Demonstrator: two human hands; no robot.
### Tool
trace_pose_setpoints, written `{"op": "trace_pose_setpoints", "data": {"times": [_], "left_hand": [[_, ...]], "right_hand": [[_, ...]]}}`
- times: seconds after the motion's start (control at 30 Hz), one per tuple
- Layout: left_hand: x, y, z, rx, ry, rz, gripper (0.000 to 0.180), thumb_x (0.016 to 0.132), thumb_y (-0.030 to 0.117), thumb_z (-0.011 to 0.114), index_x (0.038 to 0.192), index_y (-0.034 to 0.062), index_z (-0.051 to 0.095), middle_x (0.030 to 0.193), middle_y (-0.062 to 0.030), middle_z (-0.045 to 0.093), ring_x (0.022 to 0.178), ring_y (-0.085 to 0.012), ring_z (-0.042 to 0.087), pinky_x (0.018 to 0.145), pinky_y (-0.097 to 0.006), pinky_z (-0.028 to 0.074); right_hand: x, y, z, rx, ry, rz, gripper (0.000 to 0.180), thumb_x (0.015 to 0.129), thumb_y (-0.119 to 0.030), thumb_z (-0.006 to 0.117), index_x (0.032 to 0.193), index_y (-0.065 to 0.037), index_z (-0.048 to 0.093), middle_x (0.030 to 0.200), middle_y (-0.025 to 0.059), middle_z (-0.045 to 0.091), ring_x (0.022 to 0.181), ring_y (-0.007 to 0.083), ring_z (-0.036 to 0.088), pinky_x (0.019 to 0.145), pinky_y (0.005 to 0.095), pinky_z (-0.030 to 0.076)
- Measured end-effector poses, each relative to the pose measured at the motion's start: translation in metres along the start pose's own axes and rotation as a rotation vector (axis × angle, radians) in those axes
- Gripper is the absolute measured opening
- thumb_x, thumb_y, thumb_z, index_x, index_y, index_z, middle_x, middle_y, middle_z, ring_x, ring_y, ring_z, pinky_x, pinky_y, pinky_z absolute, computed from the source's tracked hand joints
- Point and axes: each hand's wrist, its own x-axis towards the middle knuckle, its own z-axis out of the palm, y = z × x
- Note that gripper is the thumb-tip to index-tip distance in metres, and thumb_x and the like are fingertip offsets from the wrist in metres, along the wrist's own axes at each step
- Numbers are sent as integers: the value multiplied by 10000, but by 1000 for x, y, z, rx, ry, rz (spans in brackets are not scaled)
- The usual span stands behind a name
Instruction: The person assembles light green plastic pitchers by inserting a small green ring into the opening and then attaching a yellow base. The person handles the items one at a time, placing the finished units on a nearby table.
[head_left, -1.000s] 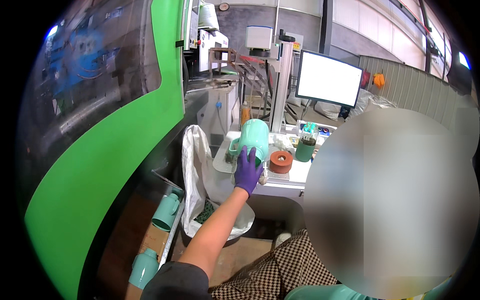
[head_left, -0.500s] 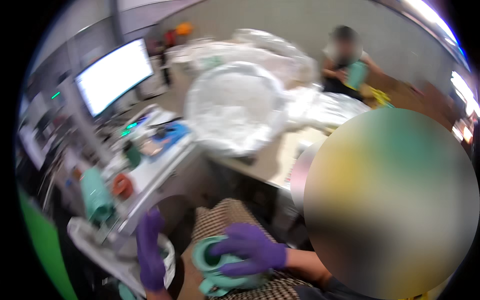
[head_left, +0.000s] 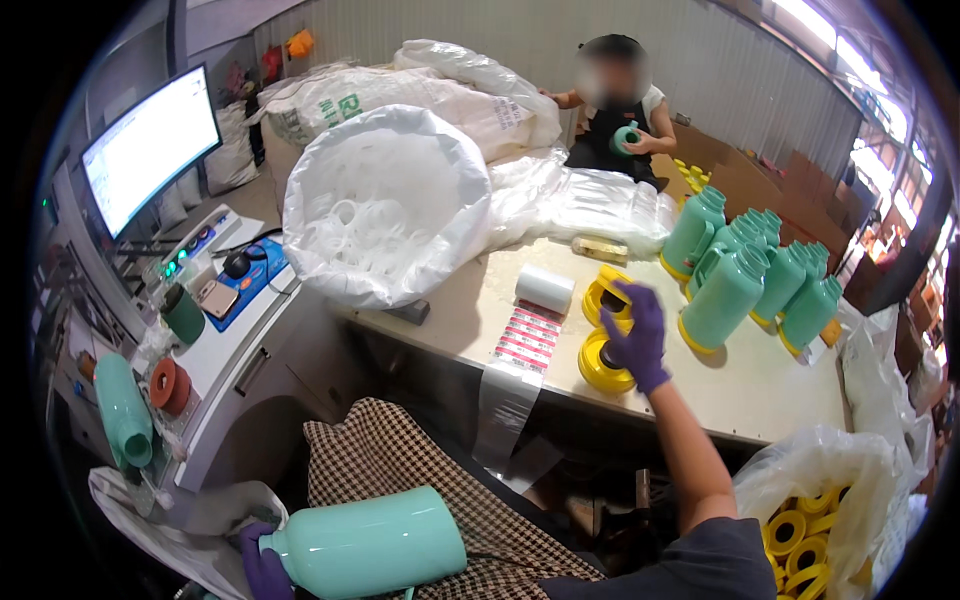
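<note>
Fetching a base ring: right hand, purple glove, fingers curled onto yellow ring on table, grip prob. closing but can't tell. Left hand wrapped round mint flask body lying across lap. Next, likely: lift ring w/o nudging second ring, bring to flask bottom.

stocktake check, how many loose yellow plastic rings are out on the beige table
2 for certain: one yellow plastic ring beside the white label roll, one at the table's near edge under the purple-gloved right hand. Others may hide behind it.
</note>
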Motion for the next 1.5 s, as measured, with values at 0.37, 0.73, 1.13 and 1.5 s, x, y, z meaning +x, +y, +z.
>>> {"op": "trace_pose_setpoints", "data": {"times": [0.37, 0.73, 1.13, 1.5], "left_hand": [[-39, -56, 59, -723, 323, -59, 421, 1110, 310, 414, 1450, 69, 479, 1432, -82, 571, 1301, -246, 567, 1091, -382, 461], [16, 22, 135, -180, 360, 44, 322, 1101, 238, 355, 1196, 25, 578, 1089, -72, 577, 1000, -162, 563, 927, -319, 456], [0, 60, 124, -70, 461, 137, 306, 1101, 243, 341, 1152, 32, 555, 1101, -66, 541, 1050, -163, 522, 984, -318, 412], [9, 132, 123, -1, 128, 570, 353, 800, 86, 581, 1146, 12, 578, 1066, -105, 554, 983, -222, 542, 927, -353, 452]], "right_hand": [[42, 136, 31, -335, -26, -146, 686, 742, -302, 850, 1360, -104, 627, 920, 146, 666, 817, 362, 617, 825, 482, 497], [-75, -189, 36, 829, -199, -84, 838, 1035, -636, 380, 1418, 98, 510, 1198, 226, 626, 970, 333, 595, 895, 424, 481], [-111, -217, 40, 945, -301, 109, 643, 1110, -432, 292, 1436, 81, 502, 1295, 221, 606, 1129, 338, 609, 1006, 405, 456], [-94, -197, -16, 790, -472, -376, 1172, 729, -667, 808, 1586, -62, 286, 1595, 314, 302, 1392, 487, 393, 1147, 557, 328]]}}
